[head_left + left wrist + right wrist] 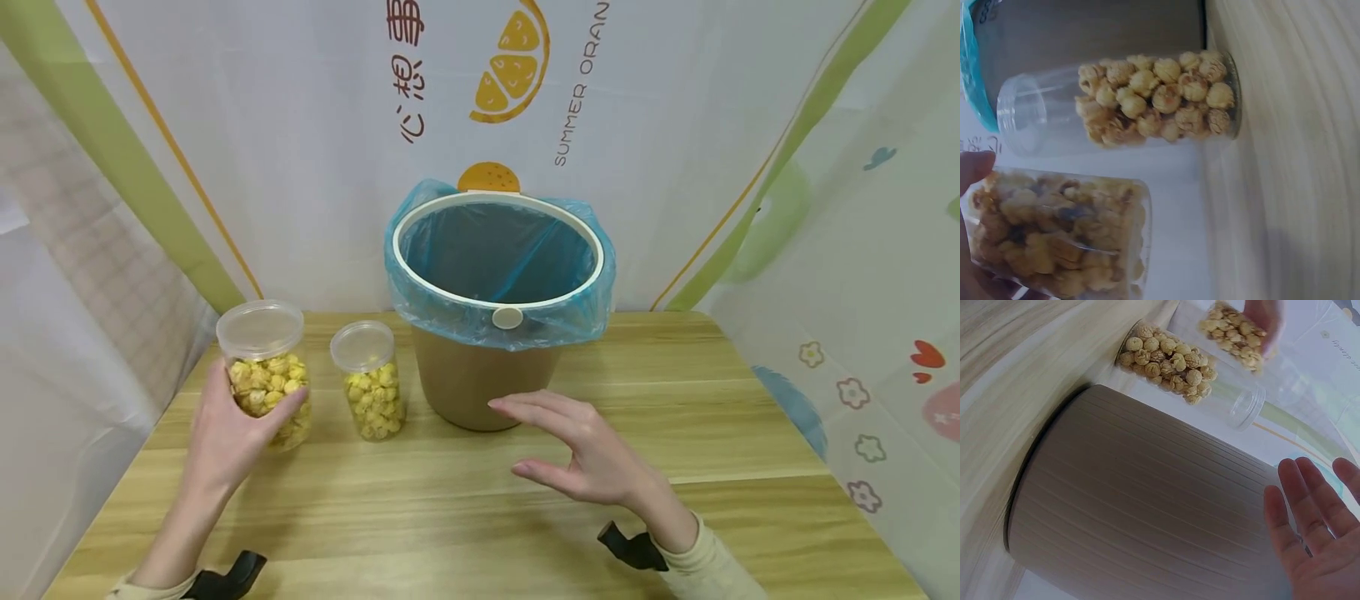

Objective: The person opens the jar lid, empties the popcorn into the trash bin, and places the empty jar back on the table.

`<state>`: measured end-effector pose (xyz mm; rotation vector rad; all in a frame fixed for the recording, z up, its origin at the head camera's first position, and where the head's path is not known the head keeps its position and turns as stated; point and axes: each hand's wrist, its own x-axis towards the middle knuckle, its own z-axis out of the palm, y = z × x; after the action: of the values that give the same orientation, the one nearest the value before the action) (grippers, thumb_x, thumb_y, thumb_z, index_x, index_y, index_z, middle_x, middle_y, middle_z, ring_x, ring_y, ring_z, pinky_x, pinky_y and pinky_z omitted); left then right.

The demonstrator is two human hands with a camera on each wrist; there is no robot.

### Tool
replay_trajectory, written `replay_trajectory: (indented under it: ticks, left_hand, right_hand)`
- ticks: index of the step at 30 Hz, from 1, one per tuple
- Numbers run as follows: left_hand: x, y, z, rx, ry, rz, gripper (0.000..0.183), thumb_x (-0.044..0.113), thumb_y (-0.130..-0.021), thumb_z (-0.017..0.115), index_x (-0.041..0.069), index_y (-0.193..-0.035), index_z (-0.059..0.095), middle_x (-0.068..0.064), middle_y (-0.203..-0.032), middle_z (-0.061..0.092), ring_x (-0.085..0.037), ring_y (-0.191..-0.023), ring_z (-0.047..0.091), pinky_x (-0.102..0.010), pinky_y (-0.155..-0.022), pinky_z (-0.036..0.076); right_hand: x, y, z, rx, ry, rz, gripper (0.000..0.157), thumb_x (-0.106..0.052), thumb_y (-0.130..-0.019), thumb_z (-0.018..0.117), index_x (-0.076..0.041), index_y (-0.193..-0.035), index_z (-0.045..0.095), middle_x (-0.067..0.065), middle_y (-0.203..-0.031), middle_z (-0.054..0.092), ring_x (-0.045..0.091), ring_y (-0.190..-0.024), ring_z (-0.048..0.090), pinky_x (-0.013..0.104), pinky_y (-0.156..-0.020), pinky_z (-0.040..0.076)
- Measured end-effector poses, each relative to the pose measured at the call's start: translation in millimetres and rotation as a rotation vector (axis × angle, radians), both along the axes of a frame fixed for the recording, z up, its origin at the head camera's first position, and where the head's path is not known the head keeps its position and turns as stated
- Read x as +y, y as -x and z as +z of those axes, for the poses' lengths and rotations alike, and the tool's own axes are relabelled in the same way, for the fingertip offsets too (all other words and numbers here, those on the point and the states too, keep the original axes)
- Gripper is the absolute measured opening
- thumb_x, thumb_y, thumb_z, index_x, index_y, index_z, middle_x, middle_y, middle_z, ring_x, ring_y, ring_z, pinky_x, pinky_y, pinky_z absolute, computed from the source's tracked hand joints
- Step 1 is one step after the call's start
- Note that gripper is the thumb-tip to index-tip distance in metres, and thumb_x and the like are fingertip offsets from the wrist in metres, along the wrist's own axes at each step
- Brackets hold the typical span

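Note:
My left hand [225, 429] grips the wider clear jar [268, 383] of yellow popcorn, thumb on the near side and fingers around the left. In the left wrist view a gap shows between this jar's base and the tabletop, so it is held up off the wood. Just right of it, a narrower clear jar [373, 402] of popcorn stands upright on the table. My right hand [581, 446] hovers in front of the bin [480, 379], fingers extended and thumb apart, holding nothing. The right wrist view shows its palm and spread fingers [1316, 519] beside the bin wall.
The brown bin has a blue liner bag [592, 308] folded over its white rim [600, 258]. It stands at the back of the wooden table [420, 517], against a printed curtain [300, 125]. More curtain [885, 275] hangs along the right side.

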<state>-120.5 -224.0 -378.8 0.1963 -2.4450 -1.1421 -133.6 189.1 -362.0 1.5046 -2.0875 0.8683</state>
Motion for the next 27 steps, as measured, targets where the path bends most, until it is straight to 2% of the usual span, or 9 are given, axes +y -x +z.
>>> replay_trajectory:
  ticks: [7,9,12,13,15,17,20,22,27]
  left_hand:
    - [18.6,-8.5,6.5,0.173,0.057,-0.028,0.094,0.027,-0.073,0.088,0.002,-0.150,0.040,-0.025,-0.131,0.056,-0.042,-0.115,0.055,-0.058,-0.088,0.044]
    - [21.8,-11.6,6.2,0.240,0.085,-0.051,0.096,0.024,-0.068,0.091,0.003,-0.149,0.043,-0.025,-0.128,0.059,-0.039,-0.111,0.057,-0.050,-0.086,0.044]
    - [28.6,-17.4,7.1,0.350,0.164,-0.091,0.094,0.021,-0.061,0.093,0.000,-0.142,0.049,-0.024,-0.118,0.062,-0.033,-0.100,0.058,-0.029,-0.082,0.042]
    - [31.1,-18.5,7.1,0.385,0.194,-0.108,0.094,0.023,-0.060,0.093,-0.001,-0.140,0.050,-0.023,-0.116,0.063,-0.032,-0.097,0.059,-0.024,-0.081,0.041]
    - [37.3,-21.1,8.2,0.447,0.258,-0.150,0.092,0.037,-0.065,0.093,-0.004,-0.136,0.052,-0.021,-0.112,0.065,-0.030,-0.094,0.061,-0.017,-0.079,0.041]
    - [44.1,-22.9,9.5,0.483,0.312,-0.196,0.094,0.059,-0.072,0.085,-0.004,-0.134,0.053,-0.019,-0.112,0.066,-0.031,-0.094,0.064,-0.022,-0.079,0.047]
    - [56.4,-25.4,12.0,0.503,0.377,-0.264,0.099,0.080,-0.080,0.061,-0.003,-0.134,0.054,-0.015,-0.112,0.068,-0.029,-0.094,0.067,-0.038,-0.076,0.055]
    - [65.1,-26.5,12.9,0.508,0.407,-0.301,0.099,0.082,-0.081,0.056,-0.002,-0.134,0.055,-0.013,-0.111,0.068,-0.027,-0.091,0.067,-0.046,-0.073,0.056]
    - [85.1,-26.3,11.0,0.538,0.442,-0.381,0.092,0.078,-0.081,0.062,0.002,-0.133,0.058,-0.008,-0.113,0.070,-0.023,-0.090,0.069,-0.047,-0.072,0.058]
  right_hand:
    - [2.3,-1.1,1.9,0.000,0.008,-0.020,0.054,-0.033,-0.098,0.069,-0.008,-0.145,0.057,0.007,-0.136,0.067,0.019,-0.121,0.067,0.027,-0.105,0.053]
    - [1.9,-1.6,2.6,0.000,0.018,-0.026,0.053,-0.035,-0.099,0.067,-0.009,-0.145,0.057,0.007,-0.135,0.068,0.019,-0.119,0.068,0.026,-0.104,0.053]
    - [1.1,-2.2,3.5,-0.003,0.039,-0.034,0.052,-0.038,-0.101,0.064,-0.007,-0.143,0.059,0.007,-0.133,0.068,0.016,-0.114,0.069,0.025,-0.100,0.055]
    - [1.2,-2.0,3.8,-0.007,0.046,-0.036,0.052,-0.039,-0.101,0.063,-0.006,-0.142,0.059,0.007,-0.132,0.068,0.015,-0.111,0.070,0.025,-0.098,0.056]
    - [1.7,-1.8,4.2,-0.016,0.058,-0.041,0.052,-0.039,-0.101,0.063,-0.006,-0.141,0.060,0.007,-0.130,0.069,0.013,-0.106,0.069,0.024,-0.093,0.057]
    - [2.6,-1.7,4.5,-0.028,0.067,-0.051,0.051,-0.040,-0.101,0.063,-0.007,-0.140,0.061,0.006,-0.128,0.069,0.012,-0.102,0.068,0.025,-0.089,0.058]
    - [3.6,-1.2,4.7,-0.049,0.083,-0.063,0.050,-0.038,-0.100,0.066,-0.009,-0.140,0.061,0.006,-0.127,0.069,0.011,-0.099,0.066,0.025,-0.085,0.058]
    - [4.1,-0.7,4.9,-0.061,0.093,-0.065,0.049,-0.035,-0.099,0.069,-0.008,-0.140,0.061,0.007,-0.125,0.070,0.011,-0.097,0.066,0.024,-0.083,0.058]
    - [4.7,-0.5,5.4,-0.075,0.117,-0.064,0.050,-0.038,-0.100,0.066,-0.007,-0.139,0.061,0.008,-0.124,0.070,0.013,-0.093,0.066,0.022,-0.080,0.059]
